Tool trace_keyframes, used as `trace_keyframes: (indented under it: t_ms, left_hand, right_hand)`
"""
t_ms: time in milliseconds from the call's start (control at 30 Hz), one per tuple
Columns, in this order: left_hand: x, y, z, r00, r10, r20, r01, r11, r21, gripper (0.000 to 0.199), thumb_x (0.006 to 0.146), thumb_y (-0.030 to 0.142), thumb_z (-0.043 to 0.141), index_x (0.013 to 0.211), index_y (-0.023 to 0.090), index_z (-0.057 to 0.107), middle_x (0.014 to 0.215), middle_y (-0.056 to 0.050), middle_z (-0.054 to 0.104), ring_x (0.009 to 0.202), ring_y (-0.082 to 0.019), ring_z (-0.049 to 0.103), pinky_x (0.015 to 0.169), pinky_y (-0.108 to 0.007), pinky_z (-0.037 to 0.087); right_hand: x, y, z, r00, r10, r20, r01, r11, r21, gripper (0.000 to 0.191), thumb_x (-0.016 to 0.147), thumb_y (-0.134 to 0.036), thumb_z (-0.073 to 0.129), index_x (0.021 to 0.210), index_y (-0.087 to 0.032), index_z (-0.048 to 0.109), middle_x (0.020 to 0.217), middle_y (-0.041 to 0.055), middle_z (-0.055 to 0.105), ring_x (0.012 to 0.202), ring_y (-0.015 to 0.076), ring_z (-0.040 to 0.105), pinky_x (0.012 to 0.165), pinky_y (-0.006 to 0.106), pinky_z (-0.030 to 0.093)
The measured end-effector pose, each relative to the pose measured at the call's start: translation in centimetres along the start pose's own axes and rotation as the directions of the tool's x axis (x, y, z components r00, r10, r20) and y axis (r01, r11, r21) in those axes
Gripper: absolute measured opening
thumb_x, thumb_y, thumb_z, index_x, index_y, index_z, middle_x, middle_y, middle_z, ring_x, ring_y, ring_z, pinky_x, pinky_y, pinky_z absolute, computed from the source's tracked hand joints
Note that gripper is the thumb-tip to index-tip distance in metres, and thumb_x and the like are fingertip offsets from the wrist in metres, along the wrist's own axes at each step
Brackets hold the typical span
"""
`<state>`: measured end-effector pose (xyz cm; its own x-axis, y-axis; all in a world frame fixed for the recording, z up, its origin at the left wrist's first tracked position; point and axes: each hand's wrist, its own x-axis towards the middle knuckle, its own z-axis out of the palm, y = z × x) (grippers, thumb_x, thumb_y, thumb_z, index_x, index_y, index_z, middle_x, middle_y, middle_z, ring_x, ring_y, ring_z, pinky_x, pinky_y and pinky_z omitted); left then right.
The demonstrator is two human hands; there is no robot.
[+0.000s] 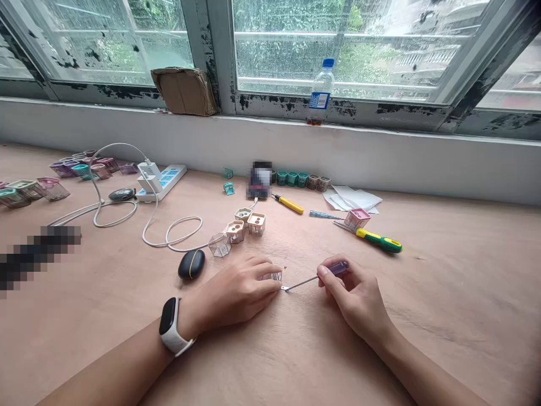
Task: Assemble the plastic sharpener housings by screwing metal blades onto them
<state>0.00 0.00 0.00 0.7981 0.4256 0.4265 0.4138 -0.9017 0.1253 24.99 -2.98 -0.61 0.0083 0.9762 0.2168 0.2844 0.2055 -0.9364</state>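
Note:
My left hand (243, 285), with a watch on its wrist, rests on the table with its fingers closed around a small clear pencil sharpener (276, 276). Most of the sharpener is hidden by the fingers. Between the fingertips a small metal blade (283, 288) pokes out. My right hand (353, 287) grips a screwdriver (338, 268) by its purple handle. The thin shaft slants down to the left, and its tip is at the blade. A tiny dark bit (285, 267) lies just beyond the left fingers.
Cream-topped sharpeners (256, 223) and a clear case (220, 245) stand ahead. A black earbud case (191, 264) sits by my left wrist. Right lie a green-yellow screwdriver (380, 241) and pink sharpener (357, 217). A yellow-handled tool (289, 204), cable (169, 231) and power strip (167, 183) lie farther back.

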Motion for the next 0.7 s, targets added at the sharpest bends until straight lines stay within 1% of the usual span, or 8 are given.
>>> trace_keyframes:
  t_ms: [100, 233, 400, 500, 700]
  left_hand:
    - [0.11, 0.11, -0.09, 1.0, -0.015, -0.006, 0.015, 1.0, -0.015, 0.016, 0.1, 0.014, 0.054, 0.099, 0.017, 0.069, 0.119, -0.008, 0.069, 0.108, -0.021, 0.065, 0.093, -0.039, 0.056]
    - [0.23, 0.18, -0.15, 0.999, -0.036, -0.003, 0.036, 0.999, -0.015, 0.018, 0.101, 0.014, 0.052, 0.107, 0.017, 0.068, 0.115, -0.008, 0.07, 0.104, -0.021, 0.066, 0.092, -0.039, 0.055]
    - [0.2, -0.1, -0.06, 0.998, -0.055, 0.0, 0.055, 0.998, -0.002, 0.019, 0.1, 0.014, 0.051, 0.114, 0.017, 0.065, 0.119, -0.008, 0.069, 0.107, -0.022, 0.064, 0.096, -0.041, 0.053]
    - [0.11, -0.25, 0.01, 0.997, -0.072, 0.0, 0.072, 0.997, -0.002, 0.023, 0.099, 0.014, 0.052, 0.118, 0.017, 0.064, 0.119, -0.008, 0.069, 0.108, -0.022, 0.064, 0.096, -0.041, 0.053]
    - [-0.22, -0.41, 0.05, 0.992, -0.122, 0.003, 0.122, 0.992, -0.012, 0.025, 0.098, 0.015, 0.053, 0.12, 0.018, 0.064, 0.113, -0.008, 0.068, 0.102, -0.023, 0.064, 0.089, -0.041, 0.054]
  right_hand:
    - [0.02, 0.05, -0.03, 1.0, 0.008, 0.004, -0.008, 1.0, 0.002, 0.038, 0.089, -0.054, 0.068, 0.079, -0.017, 0.063, 0.068, 0.003, 0.059, 0.059, 0.0123, 0.057, 0.047, 0.02, 0.048]
    - [0.01, 0.16, -0.11, 1.0, -0.01, 0.004, 0.01, 1.0, -0.003, 0.036, 0.089, -0.052, 0.068, 0.08, -0.017, 0.063, 0.068, 0.0028, 0.06, 0.058, 0.0115, 0.056, 0.049, 0.02, 0.048]
    - [0.09, 0.18, -0.08, 0.999, -0.044, -0.009, 0.044, 0.999, -0.013, 0.034, 0.09, -0.049, 0.068, 0.079, -0.017, 0.063, 0.068, 0.0027, 0.061, 0.057, 0.0101, 0.054, 0.05, 0.019, 0.046]
    - [0.12, 0.24, -0.07, 0.999, -0.044, -0.009, 0.044, 0.999, -0.013, 0.033, 0.09, -0.048, 0.068, 0.08, -0.017, 0.064, 0.069, 0.0029, 0.062, 0.057, 0.01, 0.055, 0.05, 0.018, 0.046]
    - [-0.04, 0.47, -0.18, 1.0, -0.028, -0.01, 0.028, 1.0, -0.008, 0.032, 0.091, -0.047, 0.067, 0.082, -0.017, 0.064, 0.07, 0.0028, 0.062, 0.059, 0.0102, 0.055, 0.051, 0.018, 0.045]
